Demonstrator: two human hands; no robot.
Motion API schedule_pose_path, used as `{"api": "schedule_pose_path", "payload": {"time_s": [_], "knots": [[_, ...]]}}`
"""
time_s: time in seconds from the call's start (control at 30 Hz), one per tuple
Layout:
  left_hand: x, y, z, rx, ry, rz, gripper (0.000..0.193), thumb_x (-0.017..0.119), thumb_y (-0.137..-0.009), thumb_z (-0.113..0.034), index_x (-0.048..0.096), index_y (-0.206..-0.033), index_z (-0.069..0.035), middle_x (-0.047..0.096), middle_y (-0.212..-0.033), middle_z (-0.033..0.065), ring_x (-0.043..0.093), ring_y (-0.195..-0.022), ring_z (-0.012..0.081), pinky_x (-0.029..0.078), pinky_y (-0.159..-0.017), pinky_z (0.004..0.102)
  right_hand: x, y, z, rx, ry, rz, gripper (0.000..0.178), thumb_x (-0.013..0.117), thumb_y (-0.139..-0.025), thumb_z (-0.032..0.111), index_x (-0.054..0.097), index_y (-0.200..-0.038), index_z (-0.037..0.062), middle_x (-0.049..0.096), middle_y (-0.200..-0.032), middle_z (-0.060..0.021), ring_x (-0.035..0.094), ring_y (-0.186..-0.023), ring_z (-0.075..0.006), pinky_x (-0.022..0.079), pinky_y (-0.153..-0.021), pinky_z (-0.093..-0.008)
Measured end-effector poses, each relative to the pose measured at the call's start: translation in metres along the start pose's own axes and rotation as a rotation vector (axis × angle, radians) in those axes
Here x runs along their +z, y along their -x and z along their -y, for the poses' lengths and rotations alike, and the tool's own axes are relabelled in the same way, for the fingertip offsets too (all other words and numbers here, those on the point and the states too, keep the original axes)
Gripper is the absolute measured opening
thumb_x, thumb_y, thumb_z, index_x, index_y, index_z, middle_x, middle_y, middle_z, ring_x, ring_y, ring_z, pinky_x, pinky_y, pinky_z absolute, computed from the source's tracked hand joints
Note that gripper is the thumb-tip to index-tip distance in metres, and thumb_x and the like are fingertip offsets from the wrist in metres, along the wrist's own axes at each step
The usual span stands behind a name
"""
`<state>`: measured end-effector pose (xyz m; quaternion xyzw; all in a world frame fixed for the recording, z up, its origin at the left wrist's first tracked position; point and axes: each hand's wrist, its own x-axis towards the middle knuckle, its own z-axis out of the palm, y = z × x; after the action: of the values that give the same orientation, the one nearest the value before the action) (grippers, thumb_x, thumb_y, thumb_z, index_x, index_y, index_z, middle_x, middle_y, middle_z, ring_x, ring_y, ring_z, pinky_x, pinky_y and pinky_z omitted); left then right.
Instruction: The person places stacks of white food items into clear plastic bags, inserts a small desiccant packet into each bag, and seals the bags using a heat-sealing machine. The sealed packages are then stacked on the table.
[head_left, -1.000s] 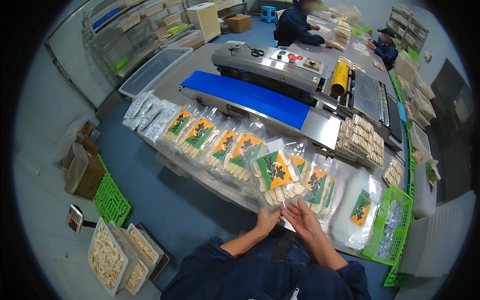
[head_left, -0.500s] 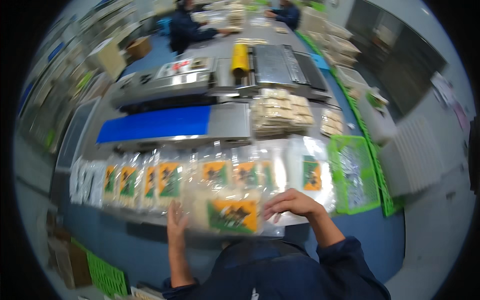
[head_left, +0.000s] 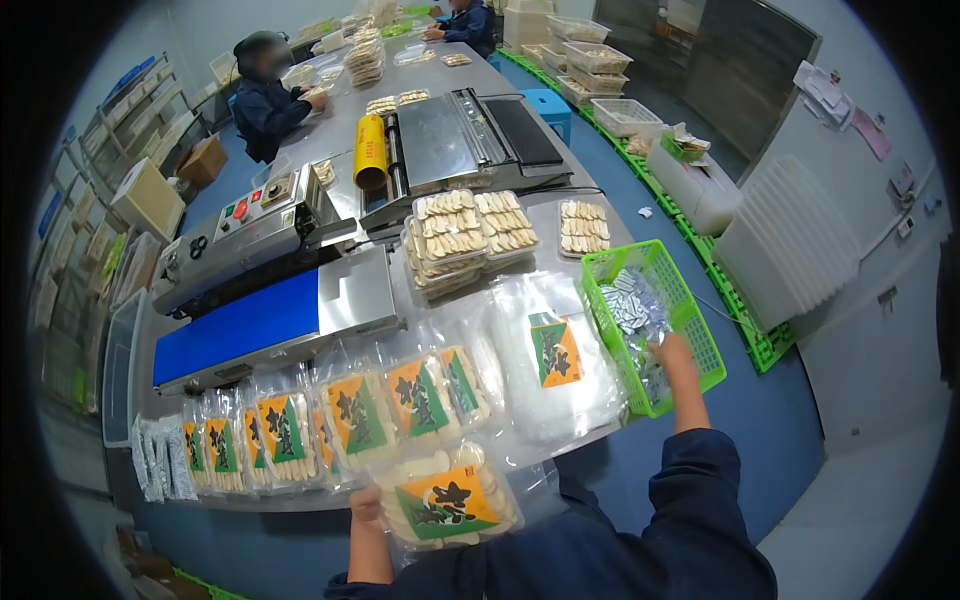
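My left hand (head_left: 368,508) is closed on the left edge of a clear plastic bag of pale slices (head_left: 448,500), with an orange and green label. The bag is tilted at the table's near edge, in front of my body. My right hand (head_left: 672,350) reaches into a green plastic basket (head_left: 708,345) of small silver sachets (head_left: 630,300); its fingertips are hard to make out among them. Beside the basket lies a stack of flat, clear bags (head_left: 525,385) with the same kind of label. Several filled bags (head_left: 355,415) stand in a row to the left.
Behind the row is a machine with a blue belt (head_left: 240,330). Stacked trays of slices (head_left: 450,235) stand near a sealing machine (head_left: 450,140) and a yellow roll (head_left: 370,150). Silver packets (head_left: 160,460) lie far left. Two people (head_left: 265,100) sit at the far table.
My right hand has left the bag's side and gone right into the green basket. My left hand has taken hold of the bag, now lower and nearer me. The view has turned rightward.
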<state>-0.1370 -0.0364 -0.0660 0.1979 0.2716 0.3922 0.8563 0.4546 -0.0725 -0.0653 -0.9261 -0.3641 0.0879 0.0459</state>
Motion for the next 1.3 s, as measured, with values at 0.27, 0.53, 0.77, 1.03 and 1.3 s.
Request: {"api": "schedule_pose_path", "payload": {"time_s": [0.27,0.53,0.77,1.03,1.3], "knots": [[0.03,-0.052,0.01,0.1,0.308,-0.278,0.046,0.05,-0.079,-0.028,0.048,-0.116,-0.001,0.053,-0.115,0.0157,0.051,-0.105,0.0313,0.037,-0.094,0.0438,0.065,-0.017,-0.012,0.007,-0.02,-0.074,0.03,0.064,-0.064,0.02,0.061,-0.085,-0.0005,0.06,-0.083,-0.0226,0.061,-0.076,-0.032,0.048,-0.068,-0.0404],[0.04,-0.075,0.025,0.103,0.19,-0.336,0.046,0.051,-0.08,-0.029,0.047,-0.116,0.0,0.052,-0.117,0.0141,0.049,-0.107,0.0309,0.034,-0.095,0.044,0.056,-0.022,-0.029,0.058,-0.24,-0.071,0.03,0.064,-0.065,0.02,0.062,-0.085,-0.0027,0.061,-0.082,-0.0223,0.062,-0.075,-0.0317,0.048,-0.065,-0.0397],[0.041,-0.076,0.018,0.15,0.234,-0.225,0.042,0.045,-0.084,-0.023,0.042,-0.118,0.001,0.048,-0.12,0.0132,0.045,-0.111,0.0273,0.031,-0.098,0.0389,0.044,-0.017,0.02,0.164,-0.266,0.061,0.039,0.069,-0.059,0.023,0.062,-0.084,-0.0058,0.062,-0.079,-0.0221,0.063,-0.071,-0.0307,0.05,-0.066,-0.0355],[0.059,-0.07,0.015,0.042,0.253,-0.239,0.047,0.05,-0.082,-0.03,0.046,-0.118,-0.001,0.05,-0.119,0.0144,0.046,-0.11,0.0296,0.033,-0.097,0.042,-0.069,0.037,0.038,0.14,-1.378,0.136,0.006,0.062,-0.07,0.002,0.056,-0.068,0.0035,0.055,-0.056,-0.0028,0.052,-0.048,-0.0097,0.043,-0.044,-0.02],[0.09,-0.085,0.025,-0.032,0.338,-0.001,0.059,0.058,-0.076,-0.035,0.041,-0.123,-0.002,0.047,-0.123,0.016,0.044,-0.113,0.0329,0.032,-0.096,0.0476,-0.113,0.14,0.175,-0.665,-0.846,0.16,0.007,0.06,-0.071,0.005,0.058,-0.072,-0.0014,0.055,-0.056,-0.0077,0.054,-0.048,-0.0108,0.043,-0.045,-0.0243]]}}
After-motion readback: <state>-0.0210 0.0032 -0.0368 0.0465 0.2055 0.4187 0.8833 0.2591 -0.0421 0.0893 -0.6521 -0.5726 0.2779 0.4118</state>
